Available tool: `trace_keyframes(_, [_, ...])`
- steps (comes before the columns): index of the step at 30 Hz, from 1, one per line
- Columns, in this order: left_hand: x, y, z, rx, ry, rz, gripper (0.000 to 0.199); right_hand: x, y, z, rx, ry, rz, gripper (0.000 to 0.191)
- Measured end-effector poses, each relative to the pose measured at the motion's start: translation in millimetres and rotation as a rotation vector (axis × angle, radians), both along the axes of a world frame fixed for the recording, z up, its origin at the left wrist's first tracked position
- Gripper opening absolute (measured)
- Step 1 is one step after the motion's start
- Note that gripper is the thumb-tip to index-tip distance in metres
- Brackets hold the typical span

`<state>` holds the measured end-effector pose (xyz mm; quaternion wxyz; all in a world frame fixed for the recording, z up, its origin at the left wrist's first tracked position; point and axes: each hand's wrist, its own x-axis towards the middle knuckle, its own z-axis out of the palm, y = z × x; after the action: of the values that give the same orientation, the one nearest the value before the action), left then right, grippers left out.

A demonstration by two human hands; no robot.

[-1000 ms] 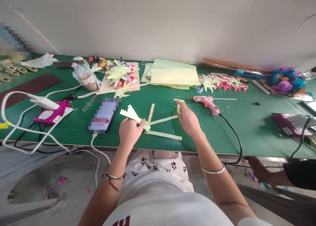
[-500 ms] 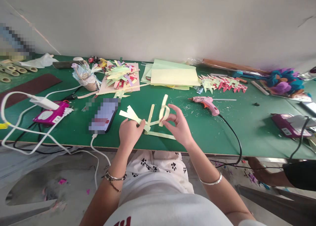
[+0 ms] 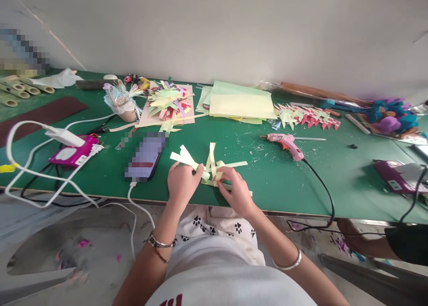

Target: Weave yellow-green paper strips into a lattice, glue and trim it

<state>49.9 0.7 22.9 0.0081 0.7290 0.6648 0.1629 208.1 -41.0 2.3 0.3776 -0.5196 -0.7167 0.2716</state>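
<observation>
Strips of pale yellow-green paper (image 3: 187,158) meet in a small folded joint (image 3: 206,175) near the front edge of the green bench (image 3: 277,185), between the two hands. The left hand (image 3: 182,182) pinches the near side of this joint between thumb and bent fingers, and the right hand (image 3: 236,191) pinches a curled pale yellow strip (image 3: 219,175) just beside it.

Handled well, this wants a light but firm left pinch right at the crossing, so the folds do not slip apart. The right fingertips would do best to guide the curl by its edges, flat and without twist, and to pull gently, since thin paper creases or tears under a sharp tug. The loose ends are best kept fanned out, clear of the fold.

The piece looks narrow-banded and matt, with short ends spreading up to the left, one strip standing out away from the body, and longer ones reaching right across the bench. Its centre is partly hidden by the fingers, so how the bands interlace cannot be told. The pink glue gun (image 3: 286,145) lies well apart to the right.
</observation>
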Motion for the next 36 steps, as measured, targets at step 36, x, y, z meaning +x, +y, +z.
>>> trace_keyframes(36, [-3.3,1.9,-0.1,-0.037,-0.035,-0.030,0.050,-84.1,179.8,52.2,-0.027,0.167,0.679,0.045])
